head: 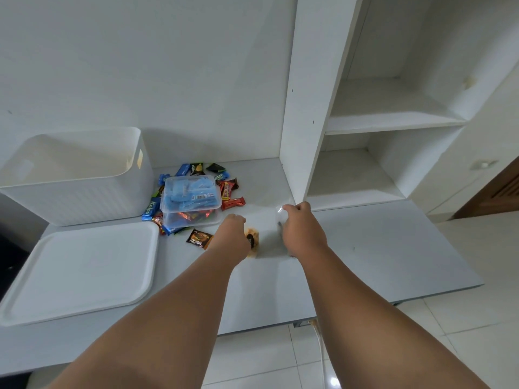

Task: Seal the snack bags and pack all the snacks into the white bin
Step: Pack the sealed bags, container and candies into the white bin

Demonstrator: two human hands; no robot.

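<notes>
Nearest to the camera, two bare forearms reach forward over the desk (379, 248). Both hands meet on one clear bag (266, 242) that lies flat on the desk between them. The left hand (234, 237) is closed and pinches the left end of the bag, where some brown and orange snack pieces show through the plastic. The right hand (302, 228) is also closed; it holds the right end, and a bit of shiny plastic stands up at its fingertips. How the fingers grip under the plastic I cannot tell.

The important relation is this: the long axis of the bag runs left to right, from one hand to the other, and its open edge seems to lie along the far side, though the plastic is too clear to be sure. I judge that the step in hand is sealing, so the next move should be a press or slide along that edge.

Just left of the left hand lies a Nextar pack (198, 239). Further left is the lid (84, 270). Behind the pack stands a clear box (191, 203) with loose snacks (233, 202) around it. The bin (75, 175) stands at the far left, well apart from the bag, so the left hand is the nearer one for packing. In my judgement the task is at its early part.
</notes>
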